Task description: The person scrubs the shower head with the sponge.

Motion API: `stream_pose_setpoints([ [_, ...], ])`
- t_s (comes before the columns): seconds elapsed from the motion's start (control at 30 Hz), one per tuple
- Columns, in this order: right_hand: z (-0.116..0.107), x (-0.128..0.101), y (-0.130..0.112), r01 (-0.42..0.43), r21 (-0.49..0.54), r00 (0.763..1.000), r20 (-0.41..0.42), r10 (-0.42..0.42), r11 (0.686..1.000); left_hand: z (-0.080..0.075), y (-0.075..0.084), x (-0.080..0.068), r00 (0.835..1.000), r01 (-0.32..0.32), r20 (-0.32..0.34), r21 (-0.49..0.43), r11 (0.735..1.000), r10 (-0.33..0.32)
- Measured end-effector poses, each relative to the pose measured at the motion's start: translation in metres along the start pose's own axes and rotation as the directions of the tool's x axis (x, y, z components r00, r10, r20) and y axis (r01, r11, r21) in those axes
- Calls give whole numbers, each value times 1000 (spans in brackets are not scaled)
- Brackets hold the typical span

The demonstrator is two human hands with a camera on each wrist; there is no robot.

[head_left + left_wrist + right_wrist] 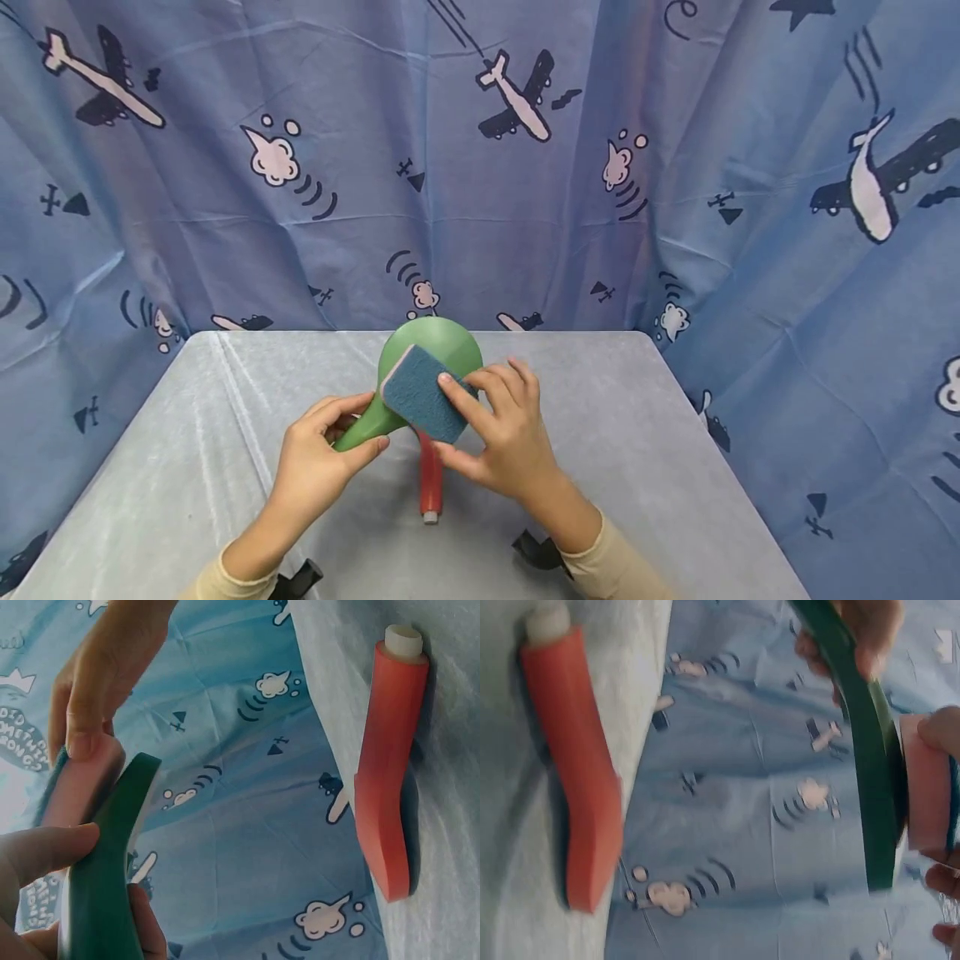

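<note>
A green round-headed thing with a tapering handle (435, 337), perhaps a paddle or hand mirror, is held up above the table. My left hand (318, 454) grips its handle between thumb and fingers. In my right hand (513, 433) is a sponge (425, 392), pink with a blue-green scouring layer. That hand pinches it by the edges, in front of the green round head. The right wrist view shows the pink side (928, 784) turned to the green head; whether they touch I cannot tell. Below both lies a red bent tube (390, 765) with a whitish end.
The table (637, 433) has a grey-white cover. A blue curtain (360, 158) with printed planes and clouds hangs behind and at both sides. Black straps or mounts (536, 550) show at the wrists.
</note>
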State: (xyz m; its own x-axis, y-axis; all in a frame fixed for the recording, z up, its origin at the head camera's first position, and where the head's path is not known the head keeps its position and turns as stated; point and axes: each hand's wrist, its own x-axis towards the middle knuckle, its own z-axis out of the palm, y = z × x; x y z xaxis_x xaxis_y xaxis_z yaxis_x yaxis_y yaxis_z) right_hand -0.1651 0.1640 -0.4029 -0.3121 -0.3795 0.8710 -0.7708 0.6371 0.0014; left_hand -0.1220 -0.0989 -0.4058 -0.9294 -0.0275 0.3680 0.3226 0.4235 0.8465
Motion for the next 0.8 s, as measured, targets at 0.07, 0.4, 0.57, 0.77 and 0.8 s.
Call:
stream_pose_setpoints([
  [0.07, -4, 3, 9, -68, -19, 998, -4, 68, 997, -1, 0, -1, 1000, 6, -11, -23, 1000, -6],
  [0.4, -10, 5, 3, -10, 6, 1000, -4, 10, 1000, -2, 0, 0, 998, 69, 7, -131, 989, -69],
  [0.57, -3, 5, -6, 162, -43, 987, 24, -161, 986, -3, 0, 4, 990, 144, 27, -175, 974, -141],
  [0.77, -3, 2, 6, -8, -85, 996, -92, 1, 996, -1, 0, 7, 956, 292, 106, -272, 917, -273],
  [0.8, -1, 1, 4, 13, -102, 994, -103, -24, 995, -1, 0, 8, 949, 315, 125, -297, 901, -290],
])
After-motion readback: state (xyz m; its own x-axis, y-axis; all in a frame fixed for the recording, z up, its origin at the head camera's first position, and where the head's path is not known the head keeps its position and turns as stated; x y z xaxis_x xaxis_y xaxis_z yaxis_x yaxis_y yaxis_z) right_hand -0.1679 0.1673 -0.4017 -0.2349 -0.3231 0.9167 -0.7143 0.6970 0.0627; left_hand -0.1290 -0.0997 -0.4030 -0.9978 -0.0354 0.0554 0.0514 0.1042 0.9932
